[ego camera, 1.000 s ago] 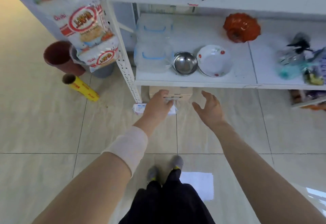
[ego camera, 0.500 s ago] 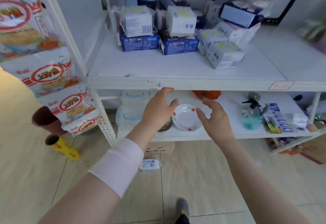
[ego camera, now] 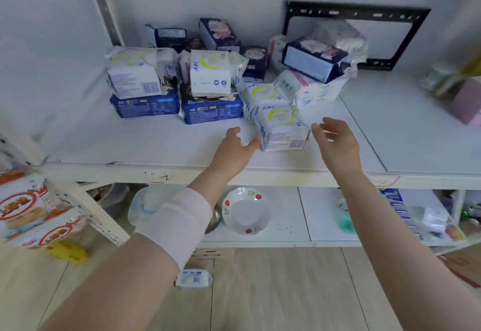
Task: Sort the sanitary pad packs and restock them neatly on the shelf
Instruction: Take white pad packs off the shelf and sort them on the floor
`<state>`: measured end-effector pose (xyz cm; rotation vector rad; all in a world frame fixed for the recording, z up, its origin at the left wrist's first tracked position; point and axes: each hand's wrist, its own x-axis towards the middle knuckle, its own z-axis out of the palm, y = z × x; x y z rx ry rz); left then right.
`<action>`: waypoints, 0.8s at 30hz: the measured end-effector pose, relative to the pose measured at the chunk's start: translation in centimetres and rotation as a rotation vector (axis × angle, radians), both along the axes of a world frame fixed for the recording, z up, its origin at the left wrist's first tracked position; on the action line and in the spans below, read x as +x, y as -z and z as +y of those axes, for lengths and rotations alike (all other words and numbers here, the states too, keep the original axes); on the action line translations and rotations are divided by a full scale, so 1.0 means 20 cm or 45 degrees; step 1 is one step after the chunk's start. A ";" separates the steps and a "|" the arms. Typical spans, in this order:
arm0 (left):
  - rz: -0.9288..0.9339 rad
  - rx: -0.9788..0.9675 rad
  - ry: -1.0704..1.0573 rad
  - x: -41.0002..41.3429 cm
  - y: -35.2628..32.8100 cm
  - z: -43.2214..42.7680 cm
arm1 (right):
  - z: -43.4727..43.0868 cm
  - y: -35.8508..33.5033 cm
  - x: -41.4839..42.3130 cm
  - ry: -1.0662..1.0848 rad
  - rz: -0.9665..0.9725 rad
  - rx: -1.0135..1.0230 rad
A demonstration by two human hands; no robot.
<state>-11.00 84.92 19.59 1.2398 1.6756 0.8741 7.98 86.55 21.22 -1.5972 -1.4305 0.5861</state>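
Several sanitary pad packs lie jumbled on the white shelf (ego camera: pixel 145 145). Nearest the front edge is a white pack with a green mark (ego camera: pixel 283 128). My left hand (ego camera: pixel 235 148) is open just left of it, fingertips at its left side. My right hand (ego camera: pixel 335 140) is open to its right, apart from it. Behind lie two blue packs (ego camera: pixel 145 104) (ego camera: pixel 212 110) with white packs (ego camera: pixel 134 75) (ego camera: pixel 209 75) on top, and dark packs (ego camera: pixel 312 58) stacked at the back right. One small pack (ego camera: pixel 194 278) lies on the floor below.
The lower shelf holds a white floral bowl (ego camera: pixel 246 212), clear lidded containers (ego camera: pixel 145 207) and assorted small goods (ego camera: pixel 416 221). Snack bags (ego camera: pixel 28 213) hang on the left post. A black metal frame (ego camera: pixel 364 36) leans on the back wall. A pink box (ego camera: pixel 468 101) sits far right.
The view has risen from the floor and lower shelf to the pad shelf. Both hands moved up and forward, now either side of the front white pack.
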 end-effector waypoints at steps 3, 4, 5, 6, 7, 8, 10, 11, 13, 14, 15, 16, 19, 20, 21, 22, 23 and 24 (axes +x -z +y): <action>-0.085 -0.024 -0.090 0.04 -0.02 0.12 | 0.13 -0.03 0.04 0.026 0.081 -0.124; -0.097 -0.035 -0.108 0.04 -0.03 0.15 | 0.18 -0.04 0.04 0.020 0.097 -0.160; -0.103 -0.042 -0.115 0.05 -0.04 0.18 | 0.22 -0.04 0.05 0.008 0.101 -0.201; -0.124 -0.065 -0.121 0.05 -0.05 0.21 | 0.26 -0.04 0.05 -0.011 0.095 -0.248; -0.152 -0.087 -0.123 0.06 -0.06 0.23 | 0.30 -0.05 0.04 -0.037 0.087 -0.291; -0.190 -0.120 -0.120 0.07 -0.06 0.25 | 0.33 -0.06 0.04 -0.064 0.082 -0.329; -0.245 -0.165 -0.095 0.07 -0.07 0.29 | 0.40 -0.08 0.02 -0.103 0.072 -0.376; -0.273 -0.192 -0.089 0.08 -0.07 0.32 | 0.44 -0.09 0.01 -0.112 0.066 -0.390; -0.302 -0.252 -0.089 0.09 -0.08 0.35 | 0.51 -0.11 -0.02 -0.138 0.035 -0.421; -0.295 -0.273 -0.088 0.09 -0.08 0.37 | 0.54 -0.12 -0.03 -0.168 0.015 -0.455; -0.287 -0.280 -0.090 0.10 -0.08 0.38 | 0.58 -0.13 -0.05 -0.206 -0.003 -0.505; -0.281 -0.285 -0.092 0.10 -0.07 0.38 | 0.62 -0.14 -0.06 -0.252 -0.032 -0.568; -0.295 -0.297 -0.085 0.09 -0.05 0.39 | 0.72 -0.17 -0.11 -0.396 -0.179 -0.694; -0.313 -0.307 -0.081 0.09 -0.05 0.39 | 0.75 -0.18 -0.12 -0.436 -0.226 -0.708; -0.328 -0.315 -0.080 0.09 -0.05 0.39 | 0.78 -0.18 -0.14 -0.474 -0.273 -0.717; -0.333 -0.322 -0.084 0.09 -0.05 0.39 | 0.80 -0.19 -0.15 -0.507 -0.321 -0.729; -0.324 -0.327 -0.095 0.10 -0.05 0.39 | 0.81 -0.18 -0.17 -0.534 -0.367 -0.747; -0.312 -0.329 -0.109 0.11 -0.05 0.39 | 0.83 -0.18 -0.17 -0.554 -0.407 -0.773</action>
